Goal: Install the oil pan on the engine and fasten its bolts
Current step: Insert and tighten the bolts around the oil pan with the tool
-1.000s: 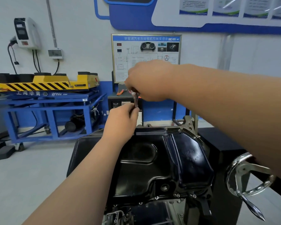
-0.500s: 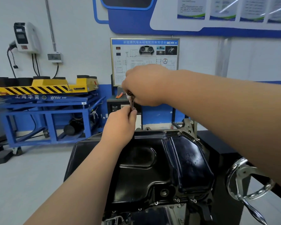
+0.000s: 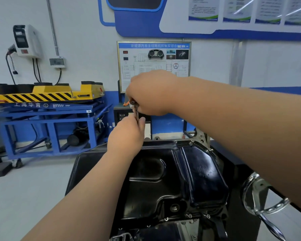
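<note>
Glossy black steel oil pan (image 3: 172, 180) is on the engine (image 3: 201, 137), 6 o'clock bolts (image 3: 189, 216) in. At 12 o'clock my right hand (image 3: 151, 93) grips a silver driver (image 3: 135, 108), left hand (image 3: 127, 134) pinching its shaft. Tightening is probably unfinished.

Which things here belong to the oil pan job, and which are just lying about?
In the job: oil pan, rim bolts, metal tool gripped by left hand and right hand.
Lying about: handwheel, yellow lift table, training board, wall charger.
</note>
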Tool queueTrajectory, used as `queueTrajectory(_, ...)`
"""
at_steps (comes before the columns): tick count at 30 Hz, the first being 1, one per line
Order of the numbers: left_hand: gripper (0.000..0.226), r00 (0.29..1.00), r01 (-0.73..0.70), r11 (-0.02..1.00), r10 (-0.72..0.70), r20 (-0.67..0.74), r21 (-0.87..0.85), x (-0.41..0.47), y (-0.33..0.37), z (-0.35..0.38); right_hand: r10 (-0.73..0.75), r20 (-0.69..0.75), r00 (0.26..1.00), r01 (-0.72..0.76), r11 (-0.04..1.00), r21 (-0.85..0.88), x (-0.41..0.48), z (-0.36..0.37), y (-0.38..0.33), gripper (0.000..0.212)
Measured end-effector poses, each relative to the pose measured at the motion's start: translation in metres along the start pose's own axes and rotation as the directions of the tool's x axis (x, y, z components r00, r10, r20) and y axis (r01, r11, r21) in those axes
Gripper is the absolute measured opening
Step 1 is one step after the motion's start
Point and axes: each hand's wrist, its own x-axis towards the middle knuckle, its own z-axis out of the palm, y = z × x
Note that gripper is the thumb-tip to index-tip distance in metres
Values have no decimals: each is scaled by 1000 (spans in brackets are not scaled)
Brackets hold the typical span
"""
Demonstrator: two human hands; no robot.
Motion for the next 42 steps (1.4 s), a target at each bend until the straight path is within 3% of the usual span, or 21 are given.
queueTrajectory(2,36,998,39,999,-39,-48,-2,0,0,-1,135,-21,991,-133,988,77,-1,4,-5,35)
queueTrajectory(5,37,997,45,999,-47,-55,-25,0,1,-2,293,69,954,-301,926,226,-5,8,-7,44)
queueTrajectory(10,18,990,-94,990,82,-114,-109,-5,-4,-6,94,72,993,-105,981,162,-5,-2,3,42)
queueTrajectory(14,14,994,-108,984,103,-40,-144,-4,-7,-4,-76,88,993,75,997,15,-3,-2,9,14)
queueTrajectory(18,14,998,-57,980,48,-51,-191,-1,-5,-3,44,30,999,-47,993,109,-5,4,9,24)
queueTrajectory(21,23,994,-98,972,87,-60,-213,-1,-5,-3,189,92,978,-206,950,236,-6,9,5,33)
queueTrajectory(23,20,994,-104,982,100,-37,-155,-2,-5,-3,147,82,986,-164,949,269,-6,9,5,33)
queueTrajectory(26,22,991,-131,987,128,-41,-90,-5,-5,-3,15,59,998,-25,984,174,-5,4,10,31)
queueTrajectory(29,22,988,-155,983,154,-24,-103,-5,-4,-4,-28,81,996,20,994,103,-6,3,15,35)
queueTrajectory(32,26,993,-122,985,121,-14,-122,-5,-2,-4,53,52,997,-58,995,83,-10,4,11,30)
queueTrajectory(36,24,985,-172,985,172,-11,-28,-5,-2,-4,117,156,981,-162,935,314,-9,5,-7,39)
queueTrajectory(39,22,986,-158,986,161,54,-53,-3,-4,-4,32,117,993,-48,990,135,-4,-3,-3,27)
queueTrajectory(42,26,987,-114,987,126,100,-118,-3,-4,-3,-17,79,997,15,999,33,-3,-4,6,34)
